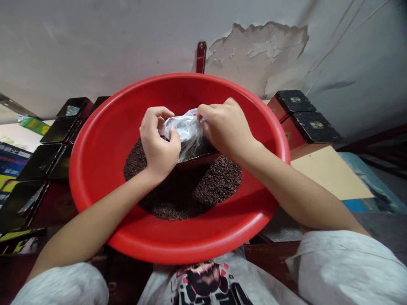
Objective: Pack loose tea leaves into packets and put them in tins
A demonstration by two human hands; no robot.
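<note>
A large red plastic basin (95, 144) sits in front of me, holding a heap of dark loose tea leaves (203, 186). Over the heap, both hands grip a clear plastic bag (186, 129) that lines a dark tin (199, 159) resting in the leaves. My left hand (159, 142) is closed on the bag's left edge, thumb pressing the plastic. My right hand (225, 127) pinches the bag's right edge. Most of the tin is hidden behind the hands and bag.
Several open black tins (54, 131) stand in rows at the left. Red boxes with black lids (305, 116) are stacked at the right, beside flat cardboard (327, 171). A wall with peeling paint (260, 46) rises close behind the basin.
</note>
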